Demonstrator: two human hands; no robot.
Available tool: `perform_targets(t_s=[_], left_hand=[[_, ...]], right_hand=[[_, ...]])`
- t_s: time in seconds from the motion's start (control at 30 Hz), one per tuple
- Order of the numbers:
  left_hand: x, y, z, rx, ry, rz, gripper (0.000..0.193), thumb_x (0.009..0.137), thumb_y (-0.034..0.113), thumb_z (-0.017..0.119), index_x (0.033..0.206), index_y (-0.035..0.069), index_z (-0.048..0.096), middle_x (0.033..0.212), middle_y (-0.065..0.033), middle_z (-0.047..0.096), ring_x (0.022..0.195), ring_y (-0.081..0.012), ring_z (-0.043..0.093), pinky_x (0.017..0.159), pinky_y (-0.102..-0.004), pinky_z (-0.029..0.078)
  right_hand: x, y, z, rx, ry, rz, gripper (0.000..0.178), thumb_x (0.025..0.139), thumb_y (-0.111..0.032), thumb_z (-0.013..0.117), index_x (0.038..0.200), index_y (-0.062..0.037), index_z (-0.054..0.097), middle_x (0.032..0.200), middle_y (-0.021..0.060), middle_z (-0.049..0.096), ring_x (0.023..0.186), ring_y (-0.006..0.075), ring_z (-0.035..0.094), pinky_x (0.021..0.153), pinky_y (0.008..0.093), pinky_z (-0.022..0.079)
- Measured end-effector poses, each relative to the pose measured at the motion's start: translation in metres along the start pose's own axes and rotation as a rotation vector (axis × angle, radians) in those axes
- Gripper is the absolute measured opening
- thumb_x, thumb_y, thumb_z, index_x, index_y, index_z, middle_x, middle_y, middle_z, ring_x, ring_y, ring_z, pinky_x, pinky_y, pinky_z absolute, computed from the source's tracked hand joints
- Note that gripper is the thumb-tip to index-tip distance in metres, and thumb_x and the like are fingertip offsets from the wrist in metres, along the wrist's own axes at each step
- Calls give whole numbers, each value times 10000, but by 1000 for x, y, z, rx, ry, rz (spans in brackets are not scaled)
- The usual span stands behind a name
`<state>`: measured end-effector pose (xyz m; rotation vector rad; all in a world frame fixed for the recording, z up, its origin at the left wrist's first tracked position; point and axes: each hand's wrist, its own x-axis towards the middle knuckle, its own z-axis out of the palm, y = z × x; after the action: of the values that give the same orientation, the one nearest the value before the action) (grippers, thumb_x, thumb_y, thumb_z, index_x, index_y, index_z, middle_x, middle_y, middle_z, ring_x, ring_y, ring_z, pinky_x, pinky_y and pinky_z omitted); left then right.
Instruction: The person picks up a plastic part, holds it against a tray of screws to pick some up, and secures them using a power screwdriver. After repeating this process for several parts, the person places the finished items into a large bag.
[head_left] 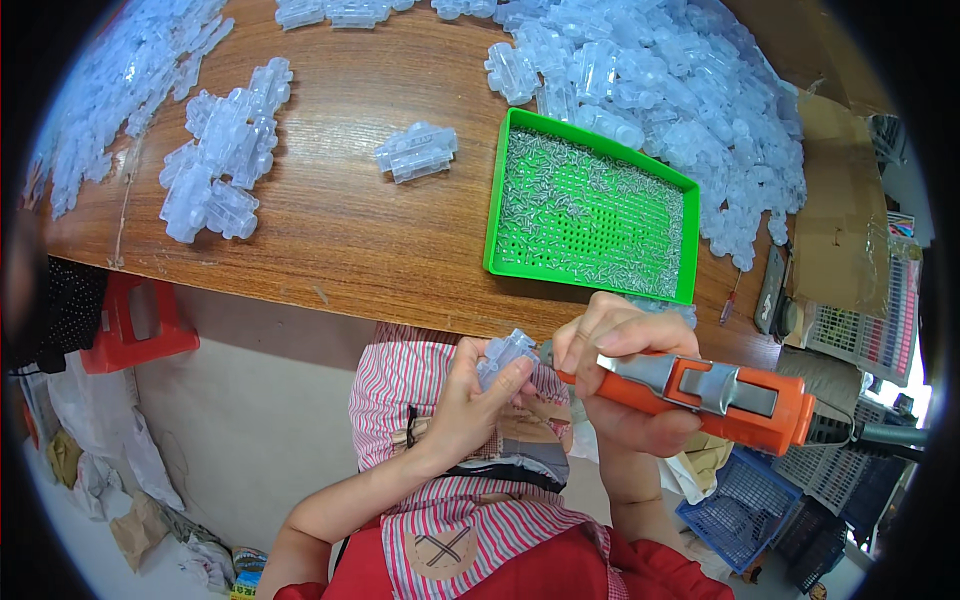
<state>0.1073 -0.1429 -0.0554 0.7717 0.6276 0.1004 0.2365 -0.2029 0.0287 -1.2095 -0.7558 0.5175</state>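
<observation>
My left hand (470,405) is closed around a clear plastic part (507,352), just off the table's front edge above my lap. The right hand (630,365) grips an orange power screwdriver (760,408) with a silver lever on its body. Its tip points left at the plastic part; whether it touches a screw there is hidden by my fingers. Beyond my right hand, a green tray (590,278) holds many small silver screws (540,190). One more clear plastic part (416,152) lies alone to the left of the tray.
A big heap of clear parts (650,80) fills the back right of the wooden table (340,220). More lie in a pile (225,160) at left. A cardboard sheet (840,200) stands at right, a red stool (140,325) at left. Blue crates (740,505) sit below right.
</observation>
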Motion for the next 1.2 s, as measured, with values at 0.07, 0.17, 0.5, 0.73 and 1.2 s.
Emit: perform_targets(t_s=[0.07, 0.17, 0.5, 0.73, 1.2], left_hand=[[-1, -1, 1, 3, 6, 1, 274, 930, 171, 591, 1047, 26, 391, 934, -76, 590, 771, -85, 601, 631, -218, 490], [-1, -4, 1, -13, 12, 18, 275, 924, 175, 602, 1036, 28, 398, 887, -49, 566, 734, -66, 565, 611, -210, 472], [0, -2, 3, 122, 84, 78, 282, 911, 167, 620, 1018, 18, 406, 859, -26, 535, 732, -39, 515, 588, -198, 448], [-1, -5, 0, 153, 98, 122, 276, 909, 147, 618, 1019, 21, 398, 847, -26, 543, 716, -47, 532, 577, -200, 452], [-5, 105, -25, 1062, 192, 461, 355, 800, 290, 731, 1007, 35, 595, 909, -98, 565, 843, -204, 554, 739, -320, 459]], right_hand=[[-1, 1, 2, -13, -4, 8, 733, 791, -711, 524, 991, -5, 534, 603, 41, 531, 614, 156, 479, 516, 292, 453], [-5, 3, 4, -5, 29, 61, 709, 789, -693, 548, 985, -12, 539, 603, 42, 534, 612, 156, 475, 541, 300, 456], [-5, 13, 5, -29, -93, -41, 648, 703, -649, 674, 858, -39, 520, 601, 70, 550, 602, 189, 489, 556, 337, 434], [0, 9, 14, -27, -116, -44, 640, 708, -627, 687, 866, -28, 524, 582, 68, 532, 583, 185, 487, 526, 321, 416], [46, -42, -27, -13, 220, -227, 578, 876, -601, 480, 971, -31, 481, 554, 30, 451, 533, 127, 437, 495, 274, 414]])
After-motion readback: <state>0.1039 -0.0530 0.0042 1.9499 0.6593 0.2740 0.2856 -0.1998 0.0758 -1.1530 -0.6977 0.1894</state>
